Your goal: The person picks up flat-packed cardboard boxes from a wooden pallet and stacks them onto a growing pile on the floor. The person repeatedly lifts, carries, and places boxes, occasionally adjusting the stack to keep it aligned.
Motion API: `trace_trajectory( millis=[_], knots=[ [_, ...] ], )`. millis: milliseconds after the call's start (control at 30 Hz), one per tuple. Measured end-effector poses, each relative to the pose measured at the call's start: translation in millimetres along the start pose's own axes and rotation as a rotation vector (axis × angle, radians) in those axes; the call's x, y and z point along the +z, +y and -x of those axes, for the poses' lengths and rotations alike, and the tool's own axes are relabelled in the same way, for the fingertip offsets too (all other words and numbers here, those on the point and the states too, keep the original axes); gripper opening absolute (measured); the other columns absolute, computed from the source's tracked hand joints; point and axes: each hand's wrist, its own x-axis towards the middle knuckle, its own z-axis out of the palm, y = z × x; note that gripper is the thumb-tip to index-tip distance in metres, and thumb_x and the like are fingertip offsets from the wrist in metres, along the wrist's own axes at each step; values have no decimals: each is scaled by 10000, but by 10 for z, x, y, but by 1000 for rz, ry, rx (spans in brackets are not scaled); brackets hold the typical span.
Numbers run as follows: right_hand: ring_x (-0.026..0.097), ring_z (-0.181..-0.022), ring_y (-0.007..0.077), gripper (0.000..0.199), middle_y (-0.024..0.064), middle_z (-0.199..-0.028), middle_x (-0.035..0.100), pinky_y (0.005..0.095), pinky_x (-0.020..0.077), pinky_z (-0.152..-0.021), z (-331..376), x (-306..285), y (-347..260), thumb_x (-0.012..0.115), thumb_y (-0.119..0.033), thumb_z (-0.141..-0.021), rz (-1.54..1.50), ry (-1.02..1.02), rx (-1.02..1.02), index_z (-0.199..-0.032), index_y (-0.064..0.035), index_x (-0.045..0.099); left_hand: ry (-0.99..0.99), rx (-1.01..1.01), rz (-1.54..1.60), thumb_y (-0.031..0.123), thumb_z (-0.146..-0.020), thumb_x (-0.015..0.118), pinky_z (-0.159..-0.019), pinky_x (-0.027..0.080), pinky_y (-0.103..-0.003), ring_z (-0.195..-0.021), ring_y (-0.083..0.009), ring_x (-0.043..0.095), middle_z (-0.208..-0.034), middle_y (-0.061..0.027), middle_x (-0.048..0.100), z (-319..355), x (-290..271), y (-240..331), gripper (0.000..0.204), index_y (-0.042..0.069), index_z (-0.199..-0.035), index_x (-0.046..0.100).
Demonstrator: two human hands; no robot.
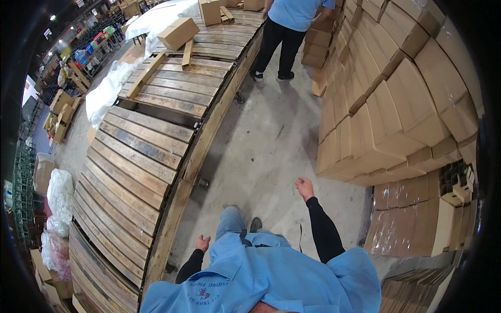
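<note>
My left hand [202, 243] hangs low beside my left leg, near the wooden edge of a long slatted wooden table [125, 172]. Nothing is in it, and its loosely bent fingers stand apart from the thumb. Out in front and to the right, my right hand [303, 189] is over the concrete floor [250, 172]. Its fingers are slightly curled and apart, with nothing between them. The nearest thing to it is a tall stack of brown cardboard boxes [376, 125] on the right, which it does not touch.
Ahead in the aisle stands another person [292, 31] in a blue shirt and black trousers. On the table's far part lie a cardboard box [178, 33] and wooden bars [146, 74]. Flat cardboard bundles [404, 219] stand at the right. White plastic sheeting [107, 91] hangs along the table's left side.
</note>
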Motion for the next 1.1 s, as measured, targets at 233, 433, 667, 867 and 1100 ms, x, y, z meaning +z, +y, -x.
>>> trace_trajectory(
  millis=[233,433,667,867,1100],
  knots=[
    [617,-667,159,344,119,-833,675,302,498,-604,-1013,643,-72,666,-140,-808,219,-29,-53,-1102,35,636,-3,108,-14,401,-795,670,-1032,392,-416,-1250,-391,476,-1296,-318,500,-1549,-58,1266,726,-98,-1289,482],
    [607,-622,173,363,111,-784,647,320,461,-471,-1197,644,-137,707,-197,-773,435,-403,336,-1035,49,653,135,327,75,417,-791,686,-793,494,-435,-938,-358,636,-988,-250,652,-2692,-469,2859,622,-51,-1180,557],
    [579,-605,155,443,81,-858,640,292,439,-467,-2423,679,-902,670,-143,-811,73,-190,472,-1202,36,566,203,342,-45,428,-841,625,-854,488,-413,-984,-341,635,-979,-206,673,-3292,-1272,4723,614,-45,-1223,533],
    [583,-598,142,408,72,-802,638,282,424,-443,-4127,1167,-1473,675,-131,-813,166,-367,305,-1173,37,585,250,202,33,407,-851,633,-818,501,-431,-965,-350,643,-989,-210,671,-3534,-1326,5343,567,-42,-1183,539],
    [627,-725,182,422,136,-927,665,304,509,-610,-6074,1629,-2073,689,-128,-801,422,-375,-75,-1172,51,597,283,20,45,407,-821,654,-845,504,-428,-970,-370,640,-994,-218,673,-3550,-1216,5726,574,-34,-1173,550]
  ],
)
